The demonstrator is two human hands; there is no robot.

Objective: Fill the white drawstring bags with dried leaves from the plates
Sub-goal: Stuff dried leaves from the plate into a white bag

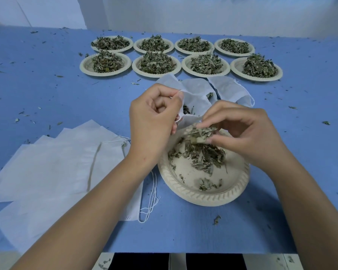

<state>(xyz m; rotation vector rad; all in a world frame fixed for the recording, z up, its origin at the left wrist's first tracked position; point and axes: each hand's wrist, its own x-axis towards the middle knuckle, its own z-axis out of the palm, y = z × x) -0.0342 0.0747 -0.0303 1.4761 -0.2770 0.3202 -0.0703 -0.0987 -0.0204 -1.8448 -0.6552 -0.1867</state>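
At the middle of the blue table (47, 84), just beyond the near plate (203, 197), an open white drawstring bag (195, 94) is held up by its rim, which is pinched between the thumb and curled fingers of the left hand (154, 115). A clump of dried leaves (200, 133) is gripped in the fingertips of the right hand (240, 131), above the plate's far rim and just short of the bag's mouth.

The filling step is judged to be in hand: some leaves are seen inside the bag, and the near plate is partly emptied. The next move calls for the clump to be carried a short way forward and released well inside the mouth. How wide the mouth gapes cannot be told with certainty, since it is partly hidden behind both hands.

To the left, a fanned stack of flat empty bags (57, 162) is laid under the left forearm, with loose strings (150, 201) trailing just beside the plate's rim. A second bag (228, 88) lies touching the held one on the right. Eight full plates (87, 66) are ranged in two rows behind the bags, near them but apart. Open surface, littered with crumbs, is left on both sides, while the table's near edge runs close behind the plate.
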